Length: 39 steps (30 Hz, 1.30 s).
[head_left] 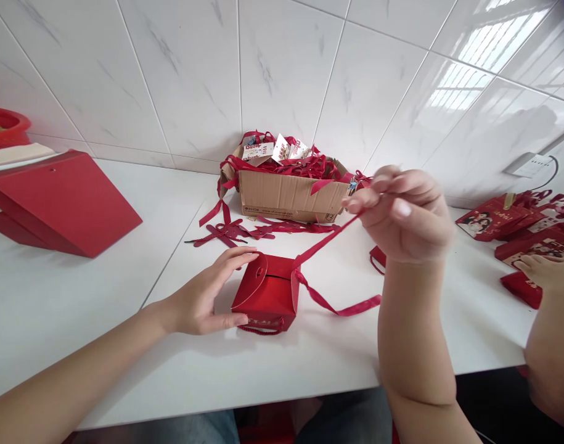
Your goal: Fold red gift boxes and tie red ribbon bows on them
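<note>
A small red gift box (269, 290) with a rope handle at its near side sits on the white table. My left hand (208, 293) steadies it from the left, thumb at the near corner and fingers along the far edge. Raised to the right of the box, my right hand (404, 213) pinches one end of a red ribbon (325, 245), drawn taut from the box's right side. The ribbon's other tail (341, 307) lies loose on the table. The pinched tip is partly hidden by my fingers.
A cardboard box (286, 196) heaped with red ribbons and tags stands against the tiled wall. Loose ribbons (230, 233) lie before it. Red boxes (78, 206) and a red basket (11, 126) are at left. At right, another person's hand (547, 271) is near red gift bags (498, 216).
</note>
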Each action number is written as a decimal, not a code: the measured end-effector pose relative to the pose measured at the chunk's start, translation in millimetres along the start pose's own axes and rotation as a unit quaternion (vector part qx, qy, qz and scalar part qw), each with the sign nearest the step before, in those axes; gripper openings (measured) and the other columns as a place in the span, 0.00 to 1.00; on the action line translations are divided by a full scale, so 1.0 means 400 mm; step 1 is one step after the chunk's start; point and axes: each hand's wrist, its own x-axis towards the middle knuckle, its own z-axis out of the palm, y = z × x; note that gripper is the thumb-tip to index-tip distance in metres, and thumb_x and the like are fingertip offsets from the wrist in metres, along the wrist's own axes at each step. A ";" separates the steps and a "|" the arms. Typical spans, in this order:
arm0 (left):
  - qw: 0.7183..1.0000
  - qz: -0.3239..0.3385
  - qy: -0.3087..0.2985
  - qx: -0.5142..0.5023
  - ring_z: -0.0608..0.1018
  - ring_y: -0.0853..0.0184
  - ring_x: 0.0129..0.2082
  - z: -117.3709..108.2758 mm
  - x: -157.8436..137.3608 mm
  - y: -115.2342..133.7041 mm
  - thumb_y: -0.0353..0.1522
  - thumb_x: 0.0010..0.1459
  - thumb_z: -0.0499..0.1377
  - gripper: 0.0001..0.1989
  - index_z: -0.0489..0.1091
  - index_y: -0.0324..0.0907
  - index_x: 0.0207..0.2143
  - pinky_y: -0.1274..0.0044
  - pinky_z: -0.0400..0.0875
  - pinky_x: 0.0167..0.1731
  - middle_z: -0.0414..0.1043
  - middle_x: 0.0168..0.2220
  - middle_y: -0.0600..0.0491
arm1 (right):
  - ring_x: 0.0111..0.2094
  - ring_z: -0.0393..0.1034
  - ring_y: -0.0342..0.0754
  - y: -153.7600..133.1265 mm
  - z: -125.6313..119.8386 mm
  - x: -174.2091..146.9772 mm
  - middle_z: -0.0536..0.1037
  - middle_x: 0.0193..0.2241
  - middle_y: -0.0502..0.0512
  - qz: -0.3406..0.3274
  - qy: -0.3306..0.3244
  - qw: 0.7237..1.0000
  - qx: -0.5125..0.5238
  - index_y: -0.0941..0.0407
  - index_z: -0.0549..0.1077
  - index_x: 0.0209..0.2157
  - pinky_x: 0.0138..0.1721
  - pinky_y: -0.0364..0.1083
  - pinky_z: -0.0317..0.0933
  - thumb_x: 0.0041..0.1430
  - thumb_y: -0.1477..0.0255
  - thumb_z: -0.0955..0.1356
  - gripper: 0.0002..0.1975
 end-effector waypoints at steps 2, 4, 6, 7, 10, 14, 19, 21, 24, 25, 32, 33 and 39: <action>1.000 0.003 0.001 -0.004 0.59 0.49 0.63 -0.001 0.000 0.003 0.36 0.56 0.61 0.41 0.44 0.46 0.67 0.59 0.66 0.58 0.50 0.64 0.39 | 0.39 0.75 0.47 -0.013 -0.018 -0.005 0.76 0.44 0.44 -0.029 0.027 0.999 -0.027 0.34 0.76 0.42 0.43 0.51 0.69 0.57 0.66 0.69 0.12; 1.000 0.004 0.001 -0.016 0.57 0.49 0.65 -0.002 0.000 0.006 0.33 0.56 0.59 0.40 0.44 0.45 0.67 0.58 0.64 0.59 0.49 0.65 0.39 | 0.42 0.74 0.47 -0.025 -0.037 -0.010 0.74 0.49 0.40 -0.049 0.059 0.996 -0.053 0.29 0.73 0.42 0.43 0.51 0.68 0.56 0.63 0.69 0.13; 1.000 0.000 0.000 -0.031 0.56 0.49 0.65 -0.002 0.000 0.007 0.31 0.56 0.57 0.38 0.44 0.45 0.67 0.57 0.62 0.60 0.48 0.66 0.39 | 0.45 0.73 0.48 -0.037 -0.054 -0.015 0.71 0.53 0.35 -0.063 0.104 0.991 -0.051 0.27 0.72 0.41 0.42 0.51 0.68 0.53 0.61 0.70 0.14; 0.999 -0.004 -0.002 -0.038 0.56 0.49 0.66 -0.002 -0.001 0.007 0.30 0.56 0.56 0.38 0.45 0.44 0.67 0.57 0.62 0.60 0.47 0.66 0.39 | 0.45 0.73 0.48 -0.043 -0.061 -0.018 0.70 0.54 0.33 -0.074 0.129 0.988 -0.029 0.28 0.72 0.41 0.42 0.51 0.68 0.52 0.62 0.70 0.15; 0.999 -0.014 -0.009 -0.042 0.55 0.49 0.66 -0.001 -0.001 0.009 0.29 0.58 0.54 0.36 0.44 0.44 0.67 0.56 0.61 0.60 0.45 0.67 0.39 | 0.47 0.73 0.48 -0.063 -0.073 -0.030 0.71 0.53 0.34 -0.132 0.196 0.964 0.119 0.35 0.73 0.42 0.44 0.51 0.66 0.54 0.67 0.67 0.15; 1.000 0.030 0.007 -0.008 0.54 0.52 0.67 -0.001 0.001 0.010 0.25 0.60 0.51 0.34 0.46 0.47 0.66 0.57 0.60 0.61 0.48 0.67 0.41 | 0.56 0.66 0.50 -0.082 -0.066 -0.037 0.67 0.57 0.33 -0.157 0.257 0.943 0.143 0.40 0.73 0.47 0.44 0.50 0.64 0.58 0.74 0.60 0.20; 0.995 0.078 0.033 0.053 0.59 0.57 0.64 -0.006 -0.002 0.008 0.19 0.60 0.48 0.32 0.54 0.53 0.63 0.63 0.65 0.59 0.50 0.64 0.46 | 0.44 0.72 0.46 -0.070 -0.038 -0.022 0.66 0.58 0.34 -0.047 0.205 0.974 -0.086 0.29 0.71 0.45 0.38 0.48 0.69 0.55 0.64 0.68 0.17; 0.995 0.075 0.028 0.068 0.61 0.57 0.63 -0.006 -0.003 0.006 0.20 0.60 0.48 0.30 0.58 0.52 0.61 0.66 0.67 0.58 0.50 0.65 0.47 | 0.38 0.73 0.44 -0.058 -0.019 -0.013 0.74 0.50 0.41 -0.022 0.175 0.977 -0.122 0.32 0.72 0.44 0.36 0.47 0.69 0.57 0.64 0.68 0.14; 0.996 0.056 0.027 0.064 0.62 0.57 0.63 -0.004 -0.005 0.005 0.23 0.62 0.49 0.29 0.56 0.51 0.63 0.67 0.67 0.57 0.51 0.65 0.46 | 0.29 0.71 0.41 -0.036 0.022 -0.001 0.78 0.37 0.46 0.013 0.154 0.983 -0.096 0.41 0.76 0.38 0.29 0.43 0.67 0.58 0.69 0.69 0.07; 0.996 0.047 0.032 0.061 0.62 0.57 0.63 -0.003 -0.005 0.005 0.24 0.62 0.49 0.29 0.54 0.50 0.64 0.67 0.67 0.58 0.52 0.65 0.46 | 0.26 0.70 0.40 -0.029 0.038 0.003 0.78 0.34 0.46 0.032 0.144 0.986 -0.074 0.44 0.77 0.36 0.27 0.42 0.67 0.58 0.70 0.70 0.06; 0.996 -0.001 0.082 0.021 0.64 0.56 0.63 0.003 -0.006 0.003 0.28 0.62 0.51 0.32 0.47 0.50 0.67 0.64 0.64 0.61 0.57 0.65 0.47 | 0.32 0.72 0.42 0.043 0.124 0.018 0.79 0.32 0.53 0.294 -0.057 0.952 -0.060 0.57 0.76 0.36 0.33 0.43 0.68 0.55 0.70 0.70 0.07; 0.996 -0.008 0.086 0.016 0.65 0.55 0.62 0.003 -0.007 0.002 0.29 0.62 0.52 0.32 0.47 0.50 0.67 0.64 0.64 0.60 0.57 0.65 0.46 | 0.32 0.72 0.42 0.056 0.133 0.018 0.78 0.32 0.53 0.314 -0.076 0.944 -0.067 0.58 0.76 0.35 0.34 0.43 0.67 0.55 0.71 0.70 0.06; 0.996 -0.017 0.091 -0.007 0.66 0.54 0.62 0.006 -0.008 0.001 0.30 0.63 0.52 0.31 0.48 0.47 0.67 0.64 0.66 0.59 0.58 0.64 0.43 | 0.28 0.68 0.41 0.128 0.165 0.007 0.72 0.26 0.47 0.350 -0.089 0.925 -0.115 0.56 0.65 0.29 0.32 0.43 0.64 0.51 0.73 0.70 0.07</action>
